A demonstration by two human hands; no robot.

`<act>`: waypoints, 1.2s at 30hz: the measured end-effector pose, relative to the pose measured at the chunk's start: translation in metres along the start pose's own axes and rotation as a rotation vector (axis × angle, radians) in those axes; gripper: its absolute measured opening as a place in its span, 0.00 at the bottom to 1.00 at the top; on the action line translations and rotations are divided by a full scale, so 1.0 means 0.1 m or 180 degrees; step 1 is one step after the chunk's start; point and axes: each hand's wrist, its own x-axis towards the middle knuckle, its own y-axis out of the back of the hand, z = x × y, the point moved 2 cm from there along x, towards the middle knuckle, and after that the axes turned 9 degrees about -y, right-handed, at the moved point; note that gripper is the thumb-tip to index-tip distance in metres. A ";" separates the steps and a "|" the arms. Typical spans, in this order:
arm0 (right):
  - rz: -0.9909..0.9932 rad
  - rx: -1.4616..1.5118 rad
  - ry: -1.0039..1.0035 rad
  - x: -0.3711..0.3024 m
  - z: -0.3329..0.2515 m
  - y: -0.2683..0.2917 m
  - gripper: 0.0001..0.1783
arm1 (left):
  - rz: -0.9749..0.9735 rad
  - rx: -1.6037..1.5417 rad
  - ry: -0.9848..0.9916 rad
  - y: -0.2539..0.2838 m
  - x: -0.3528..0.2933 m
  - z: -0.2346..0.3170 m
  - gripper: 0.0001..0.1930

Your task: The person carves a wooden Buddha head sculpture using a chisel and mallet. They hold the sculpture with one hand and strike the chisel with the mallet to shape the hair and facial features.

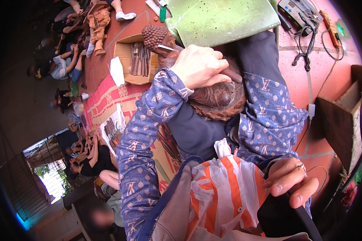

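Observation:
A carved reddish-brown wooden statue (pixel 223 106) lies across my lap, its curly-topped head (pixel 156 38) at the far left end. My left hand (pixel 201 66) is closed over the statue's upper part, wrapped round a carving chisel. The chisel's brown handle (pixel 231 75) sticks out on the right; its pale blade shows on the left, beside the carved head. Low on the right, in front of my striped shirt, my right hand (pixel 289 178) has its fingers apart and bent. A black object (pixel 287 217) lies just below those fingers; whether they touch it cannot be seen.
Beyond the statue stands a green seat (pixel 225 20). Left of it, a cardboard box (pixel 122 50) holds several chisels. More tools lie on a red patterned mat (pixel 112 94). At right are a grey electrical unit (pixel 295 16), cables, an orange power strip (pixel 330 28) and a wooden box (pixel 342 116). Several people sit at left.

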 end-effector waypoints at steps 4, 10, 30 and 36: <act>0.0012 0.0015 0.0010 -0.03 0.03 0.00 0.17 | -0.0007 -0.0141 -0.0169 0.02 -0.07 0.04 0.17; -0.0035 -0.0014 -0.0022 -0.02 0.01 0.01 0.17 | -0.0083 -0.0374 -0.0544 0.09 -0.13 0.06 0.18; -0.0113 0.0111 -0.0027 -0.01 0.07 -0.01 0.17 | -0.0410 -0.0636 -0.0997 0.61 -0.20 0.58 0.19; -0.0113 0.0104 -0.0032 -0.02 0.08 -0.01 0.18 | 0.0149 -0.0452 -0.0753 0.56 -0.25 0.73 0.15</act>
